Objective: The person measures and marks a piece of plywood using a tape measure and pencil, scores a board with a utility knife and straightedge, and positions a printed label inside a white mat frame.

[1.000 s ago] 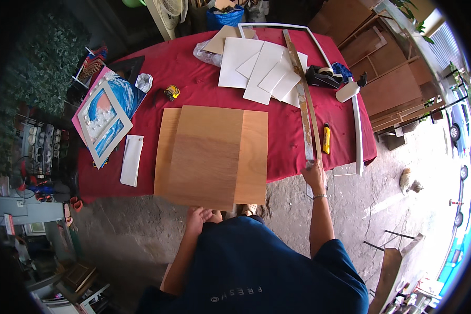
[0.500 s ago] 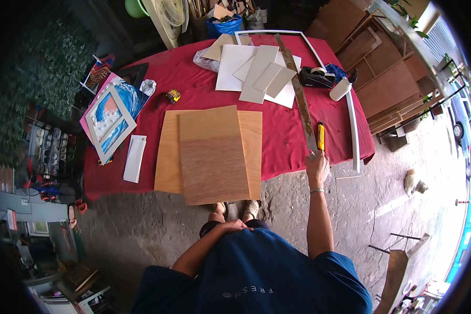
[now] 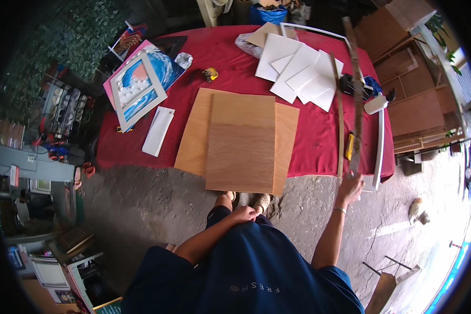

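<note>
Though one end in right fingers (image 3: 356,180), straightedge (image 3: 358,97) mostly beyond.

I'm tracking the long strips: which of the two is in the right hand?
The wider, mottled strip on the right; the right hand grips its near end. The narrower, plain brown strip to its left is outside that hand.

The top board (image 3: 240,149) lies on a lower board (image 3: 286,138). Left of the top board is a paper stack (image 3: 158,132); behind-left, a tape measure (image 3: 210,74); behind-right, loose sheets (image 3: 296,74); right, a knife (image 3: 349,146) and a straightedge (image 3: 357,94).
</note>
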Demonstrator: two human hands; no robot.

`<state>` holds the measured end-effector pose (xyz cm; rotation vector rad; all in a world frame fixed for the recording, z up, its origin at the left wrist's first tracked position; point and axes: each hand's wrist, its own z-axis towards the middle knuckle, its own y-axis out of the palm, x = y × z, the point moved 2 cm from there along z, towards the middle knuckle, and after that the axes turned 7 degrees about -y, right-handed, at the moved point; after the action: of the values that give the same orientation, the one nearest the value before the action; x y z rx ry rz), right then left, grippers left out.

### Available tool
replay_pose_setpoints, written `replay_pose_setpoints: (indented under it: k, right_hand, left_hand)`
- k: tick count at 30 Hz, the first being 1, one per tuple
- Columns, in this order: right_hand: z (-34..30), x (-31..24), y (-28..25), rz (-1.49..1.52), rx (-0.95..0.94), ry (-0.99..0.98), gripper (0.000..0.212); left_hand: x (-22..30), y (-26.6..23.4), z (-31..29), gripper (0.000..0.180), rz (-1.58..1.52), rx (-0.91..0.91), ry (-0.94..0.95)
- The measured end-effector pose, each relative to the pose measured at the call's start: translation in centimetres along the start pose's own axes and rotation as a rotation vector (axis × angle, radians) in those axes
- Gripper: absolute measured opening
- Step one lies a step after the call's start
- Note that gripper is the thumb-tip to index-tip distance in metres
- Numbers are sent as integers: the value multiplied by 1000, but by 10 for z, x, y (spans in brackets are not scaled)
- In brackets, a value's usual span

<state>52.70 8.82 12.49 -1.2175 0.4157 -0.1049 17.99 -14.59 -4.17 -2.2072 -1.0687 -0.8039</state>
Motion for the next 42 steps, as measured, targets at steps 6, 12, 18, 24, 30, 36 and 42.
replay_pose_setpoints:
  k: [6, 12, 18, 24, 30, 36, 42]
  right_hand:
    - [-44, 6, -35, -9, 133, -42, 38]
    - [-192, -61, -37, 239, -16, -34, 36]
    - [-345, -159, -11, 441, -231, 117, 36]
    - [-414, -204, 21, 347, -342, -25, 33]
    - [-447, -218, 45, 242, -414, 42, 38]
    - [-475, -227, 47, 210, -394, 57, 44]
    - [-424, -263, 33, 211, -321, 116, 57]
  left_hand:
    - [46, -120, -49, 22, -296, 523, 207]
    - [6, -222, -4, 56, 18, 1131, 71]
    - [-2, -229, 31, 70, -206, 885, 65]
    - [-3, -286, 30, 33, -660, 231, 52]
    - [71, -404, 55, 46, 756, 512, 678]
    - [105, -458, 130, 61, 1244, 146, 912]
    - [138, -471, 167, 46, 1294, -24, 1099]
